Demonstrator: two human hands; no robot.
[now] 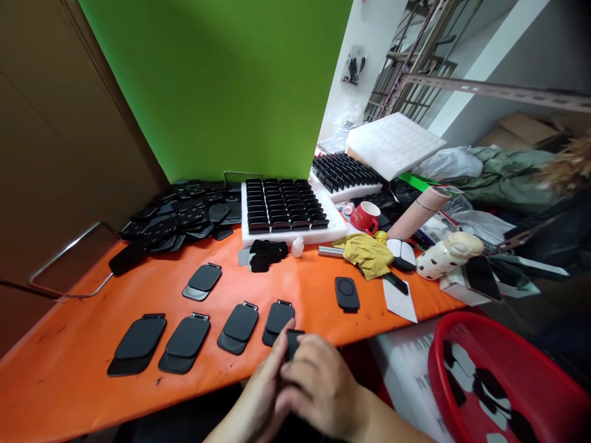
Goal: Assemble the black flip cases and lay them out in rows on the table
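My left hand (268,381) and my right hand (325,381) are together at the table's front edge. Both are closed around a small black flat piece (292,342); only its upper end shows between the fingers, the rest is hidden. Just beyond them lies a black hinged plate (281,320), the closest of several such plates spread in front. Two more are the plate (237,329) and the plate (184,341) to the left. On the right, a black rectangular plate with a ring mark (346,294) lies by itself.
A white foam tray (339,231) holds rows of black pieces. Dark plates (184,215) are heaped at back left, near a bent metal wire frame (46,261). A yellow cloth (368,253), red mug (364,218) and pink bottle (418,212) stand right. A red basin (438,363) holds scraps.
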